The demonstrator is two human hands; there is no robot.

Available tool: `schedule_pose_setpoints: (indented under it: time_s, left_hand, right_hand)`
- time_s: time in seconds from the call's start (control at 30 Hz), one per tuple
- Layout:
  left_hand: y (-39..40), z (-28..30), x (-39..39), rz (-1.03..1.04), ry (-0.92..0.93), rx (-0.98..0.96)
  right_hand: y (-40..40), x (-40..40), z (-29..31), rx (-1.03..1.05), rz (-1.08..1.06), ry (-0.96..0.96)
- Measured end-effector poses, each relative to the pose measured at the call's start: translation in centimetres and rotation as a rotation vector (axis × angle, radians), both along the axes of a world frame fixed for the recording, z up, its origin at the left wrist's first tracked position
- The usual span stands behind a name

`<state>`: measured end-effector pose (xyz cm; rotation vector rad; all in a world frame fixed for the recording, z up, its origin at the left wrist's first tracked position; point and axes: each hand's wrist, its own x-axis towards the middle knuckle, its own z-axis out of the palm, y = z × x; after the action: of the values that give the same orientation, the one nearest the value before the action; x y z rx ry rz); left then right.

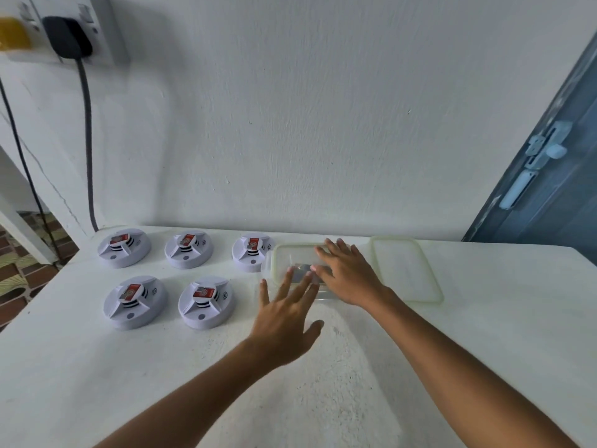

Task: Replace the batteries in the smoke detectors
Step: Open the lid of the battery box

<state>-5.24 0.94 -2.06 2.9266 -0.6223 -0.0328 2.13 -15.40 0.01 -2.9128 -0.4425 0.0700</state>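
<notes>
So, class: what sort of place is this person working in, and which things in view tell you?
Probably a room in a home, not a workshop. A plain white table stands against a painted wall, a charger is plugged into a wall socket, and a blue door with a sliding bolt is on the right.

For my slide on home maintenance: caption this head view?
Both hands, left hand and right hand, reach for a clear container beside five smoke detectors.

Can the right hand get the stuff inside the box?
Probably yes. The lid lies off to the side, so the box is open, and the right hand already reaches over it with nothing in between.
</notes>
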Motion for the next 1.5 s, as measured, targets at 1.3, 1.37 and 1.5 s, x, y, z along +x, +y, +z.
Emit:
schedule_pose_setpoints:
  time_s: [1.3, 1.37, 1.5]
  left_hand:
    - [2.9, 0.5, 7.9, 0.095, 0.116, -0.132]
    - [2.9, 0.4, 7.9, 0.103, 0.13, -0.153]
    - [2.9, 0.2, 8.1, 0.107, 0.129, -0.153]
  right_hand:
    - [5.9, -10.1, -1.4, 1.625, -0.841, 0.83]
    - [6.1, -9.7, -0.9, 1.99, -0.967, 0.842]
    - [7.0, -9.4, -0.8, 2.078, -1.034, 0.738]
